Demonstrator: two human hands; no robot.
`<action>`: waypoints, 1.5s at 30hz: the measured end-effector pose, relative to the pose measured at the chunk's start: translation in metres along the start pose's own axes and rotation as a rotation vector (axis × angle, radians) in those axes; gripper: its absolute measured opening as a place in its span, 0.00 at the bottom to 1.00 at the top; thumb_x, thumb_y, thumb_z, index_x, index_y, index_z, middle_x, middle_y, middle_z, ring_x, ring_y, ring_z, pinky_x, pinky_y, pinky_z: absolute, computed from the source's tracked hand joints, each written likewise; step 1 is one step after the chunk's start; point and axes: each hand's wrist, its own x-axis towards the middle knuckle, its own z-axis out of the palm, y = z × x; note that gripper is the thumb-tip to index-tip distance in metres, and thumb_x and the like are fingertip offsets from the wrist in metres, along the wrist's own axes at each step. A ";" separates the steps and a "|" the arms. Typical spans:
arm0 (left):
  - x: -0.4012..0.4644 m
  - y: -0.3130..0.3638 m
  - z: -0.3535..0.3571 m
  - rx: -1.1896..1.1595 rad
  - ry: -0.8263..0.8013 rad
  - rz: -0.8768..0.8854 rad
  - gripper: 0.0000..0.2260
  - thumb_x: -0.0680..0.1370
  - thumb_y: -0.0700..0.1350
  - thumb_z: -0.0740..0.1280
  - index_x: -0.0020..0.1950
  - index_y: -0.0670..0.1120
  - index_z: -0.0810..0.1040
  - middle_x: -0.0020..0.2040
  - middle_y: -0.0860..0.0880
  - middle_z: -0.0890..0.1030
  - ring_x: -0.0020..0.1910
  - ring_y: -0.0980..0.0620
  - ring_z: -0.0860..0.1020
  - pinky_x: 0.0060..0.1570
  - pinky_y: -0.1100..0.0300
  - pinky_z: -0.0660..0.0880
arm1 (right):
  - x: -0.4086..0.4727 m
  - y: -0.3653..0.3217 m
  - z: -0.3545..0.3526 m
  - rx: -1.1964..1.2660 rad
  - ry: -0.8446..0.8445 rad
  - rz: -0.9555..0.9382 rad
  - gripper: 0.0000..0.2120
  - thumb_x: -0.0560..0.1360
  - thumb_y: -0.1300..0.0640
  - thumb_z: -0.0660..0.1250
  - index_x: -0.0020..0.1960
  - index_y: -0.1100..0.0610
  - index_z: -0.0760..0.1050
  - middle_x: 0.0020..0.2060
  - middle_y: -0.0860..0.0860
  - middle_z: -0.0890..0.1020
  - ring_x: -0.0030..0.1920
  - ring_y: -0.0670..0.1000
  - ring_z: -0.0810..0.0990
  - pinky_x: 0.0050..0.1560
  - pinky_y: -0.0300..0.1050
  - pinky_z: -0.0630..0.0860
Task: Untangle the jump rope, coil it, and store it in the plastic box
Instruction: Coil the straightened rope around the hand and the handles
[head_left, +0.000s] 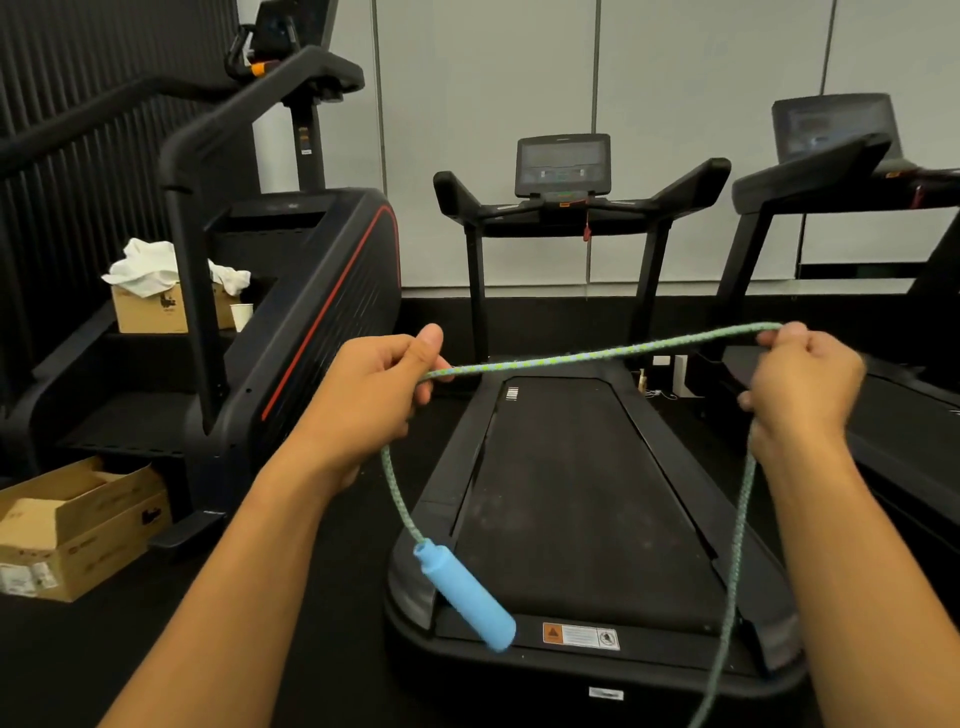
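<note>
The main risk I see starts at the left, where the smooth sky-blue plastic handle (464, 596) dangles free on a short length of the green-and-blue braided jump rope (597, 354); if it swings while loops are formed, I judge it could wrap round the hanging strand or knock the deck of the black treadmill (691, 525) below it, putting a fresh twist in. Further right, the long tail drops out of the bottom of the view, so whether it is still tangled, and where its far handle is, cannot be told; dragged upward carelessly it might snag. No plastic box is visible, so storing will need a turn away. As for pose, the left hand (371, 395) is raised at mid-height, fingers curled round the rope with the thumb up beside it, forearm reaching forward. A straight, slightly rising span runs across to the right hand (802, 387), held a little higher and blurred, its fingers curled over the rope where it bends and falls.
</note>
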 end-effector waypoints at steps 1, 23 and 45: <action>0.000 0.001 0.002 -0.015 0.006 0.017 0.17 0.81 0.53 0.64 0.40 0.44 0.80 0.29 0.50 0.70 0.25 0.58 0.64 0.25 0.64 0.62 | -0.002 0.000 0.002 -0.038 -0.046 -0.010 0.14 0.82 0.53 0.57 0.53 0.57 0.79 0.42 0.51 0.78 0.41 0.49 0.76 0.41 0.45 0.73; -0.006 -0.003 0.023 -0.036 -0.278 -0.040 0.17 0.79 0.54 0.65 0.45 0.40 0.80 0.30 0.49 0.72 0.27 0.55 0.67 0.28 0.63 0.65 | -0.058 -0.036 0.025 -0.260 -0.590 -0.487 0.12 0.81 0.57 0.61 0.44 0.53 0.81 0.28 0.47 0.75 0.28 0.47 0.70 0.33 0.45 0.66; -0.029 -0.016 0.077 -0.690 -1.238 -0.344 0.41 0.65 0.28 0.56 0.79 0.43 0.59 0.76 0.33 0.65 0.66 0.29 0.74 0.54 0.37 0.78 | -0.072 -0.038 0.038 0.036 -0.568 -0.465 0.13 0.82 0.54 0.60 0.40 0.50 0.77 0.28 0.45 0.76 0.27 0.42 0.69 0.33 0.44 0.65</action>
